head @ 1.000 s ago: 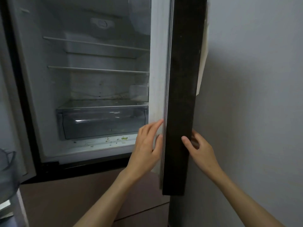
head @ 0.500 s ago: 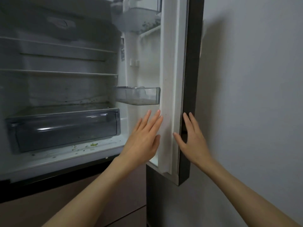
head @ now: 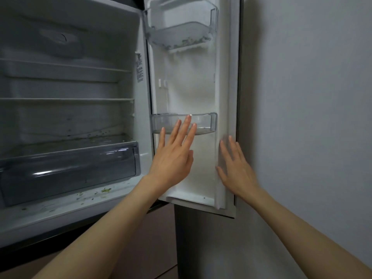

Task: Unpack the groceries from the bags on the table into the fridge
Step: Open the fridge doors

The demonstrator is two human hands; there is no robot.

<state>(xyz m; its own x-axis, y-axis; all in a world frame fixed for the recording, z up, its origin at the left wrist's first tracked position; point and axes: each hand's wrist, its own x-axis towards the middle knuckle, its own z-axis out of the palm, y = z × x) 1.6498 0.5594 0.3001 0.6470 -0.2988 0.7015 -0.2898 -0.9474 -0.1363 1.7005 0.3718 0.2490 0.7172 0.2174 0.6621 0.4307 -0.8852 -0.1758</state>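
The fridge (head: 66, 87) stands open in front of me, its white inside bare of food. Its door (head: 193, 93) is swung wide to the right, close to the wall. My left hand (head: 173, 156) is flat and open with fingers spread, in front of the door's inner face, its fingertips over the lower door bin (head: 207, 122). My right hand (head: 236, 168) is open too, fingers on the door's white seal edge. Neither hand holds anything. No bags or groceries are in view.
Two glass shelves (head: 66, 100) cross the fridge above a clear crisper drawer (head: 68, 172). Green crumbs (head: 105, 190) lie on the fridge floor. An upper door bin (head: 181, 27) holds some debris. A grey wall (head: 302, 117) stands right of the door. A brown lower compartment front (head: 145, 248) lies below.
The door has swung from nearly edge-on to wide open against the wall. Both hands went from gripping its edge to lying flat and open on its inner side.
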